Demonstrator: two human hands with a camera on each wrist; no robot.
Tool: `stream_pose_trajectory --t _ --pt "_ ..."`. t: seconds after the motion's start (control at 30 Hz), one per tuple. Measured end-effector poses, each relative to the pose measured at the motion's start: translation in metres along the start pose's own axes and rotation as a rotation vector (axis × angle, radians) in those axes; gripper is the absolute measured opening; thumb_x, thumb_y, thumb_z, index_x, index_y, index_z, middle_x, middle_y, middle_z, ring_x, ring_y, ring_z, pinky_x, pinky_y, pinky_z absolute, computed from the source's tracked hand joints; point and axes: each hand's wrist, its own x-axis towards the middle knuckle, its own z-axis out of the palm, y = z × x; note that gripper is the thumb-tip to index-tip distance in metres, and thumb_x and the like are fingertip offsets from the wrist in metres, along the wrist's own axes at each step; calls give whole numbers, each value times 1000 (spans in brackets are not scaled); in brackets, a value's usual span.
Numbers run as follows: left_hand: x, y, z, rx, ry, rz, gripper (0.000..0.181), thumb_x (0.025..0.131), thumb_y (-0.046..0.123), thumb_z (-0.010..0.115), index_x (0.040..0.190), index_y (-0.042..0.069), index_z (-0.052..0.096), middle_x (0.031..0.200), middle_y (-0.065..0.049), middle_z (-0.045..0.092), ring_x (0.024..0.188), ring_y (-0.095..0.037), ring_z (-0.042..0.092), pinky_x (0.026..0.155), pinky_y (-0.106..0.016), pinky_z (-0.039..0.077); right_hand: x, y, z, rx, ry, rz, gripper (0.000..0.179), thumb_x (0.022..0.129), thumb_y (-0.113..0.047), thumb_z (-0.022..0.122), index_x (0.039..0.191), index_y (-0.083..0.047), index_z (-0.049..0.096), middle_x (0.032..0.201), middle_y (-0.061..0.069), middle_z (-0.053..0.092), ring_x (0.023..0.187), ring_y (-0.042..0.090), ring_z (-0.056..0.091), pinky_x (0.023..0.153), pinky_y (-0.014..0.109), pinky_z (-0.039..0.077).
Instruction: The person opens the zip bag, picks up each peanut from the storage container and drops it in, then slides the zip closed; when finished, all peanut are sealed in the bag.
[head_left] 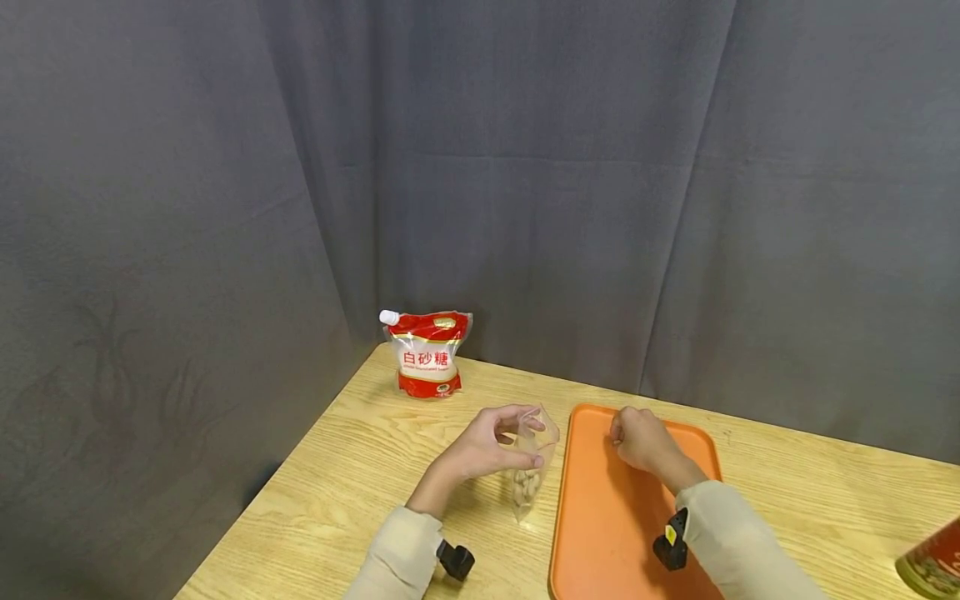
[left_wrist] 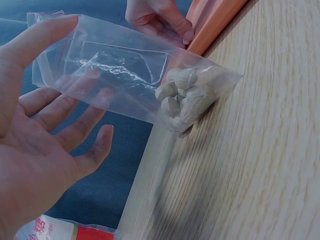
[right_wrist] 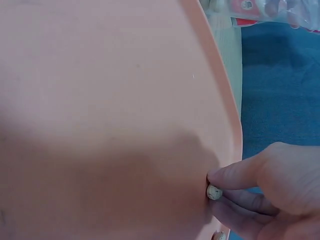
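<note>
My left hand [head_left: 483, 446] holds a clear plastic bag [left_wrist: 125, 57] near its top, the thumb on one side and the fingers on the other. Several peanuts [left_wrist: 187, 97] in their shells lie in the bottom of the bag, low over the wooden table. At the far end of the orange tray [head_left: 607, 533], my right hand [head_left: 643, 437] pinches a peanut [right_wrist: 214, 192] between thumb and fingers, close by the tray's rim. Another peanut [right_wrist: 220, 236] shows beneath that hand, at the lower edge of the right wrist view.
A red and white sugar pouch [head_left: 427, 357] with a white cap stands at the table's back left. Part of a red can [head_left: 933, 560] shows at the right edge. Grey curtains [head_left: 525, 183] hang behind and left of the wooden table [head_left: 330, 500].
</note>
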Motion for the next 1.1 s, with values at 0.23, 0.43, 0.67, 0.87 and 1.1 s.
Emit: stream_pose_trajectory --t 0.23,0.43,0.67,0.87,1.1 --pt "-1 -1 1 0 3 4 66 82 9 78 142 3 52 126 -16 65 120 -32 57 100 -49 42 0 1 2 13 3 -1 20 71 11 71 69 -7 65 71 0 62 65 18 50 59 34 46" --pt "-2 -1 1 6 10 19 65 82 14 80 141 9 54 124 -10 67 117 -24 59 100 -46 43 0 2 3 7 27 -26 19 71 12 69 69 -6 66 71 1 64 64 17 51 59 34 47" --pt "-1 -2 3 21 3 21 66 82 17 81 141 9 54 124 -8 67 116 -20 59 98 -42 44 -3 3 2 0 27 -14 16 72 11 70 71 -5 68 74 1 65 67 19 56 61 36 50" --pt "0 -1 3 25 5 21 66 81 18 81 141 10 55 123 -7 68 116 -18 59 98 -41 45 -3 3 -5 -6 35 -14 13 73 10 69 73 -3 69 75 6 67 68 22 60 62 38 53" --pt "-1 -1 3 20 0 17 66 82 17 81 142 10 54 123 -5 68 117 -20 59 99 -42 44 -1 -4 -18 -10 63 -77 15 73 10 72 71 -3 66 72 3 65 67 22 61 62 39 52"
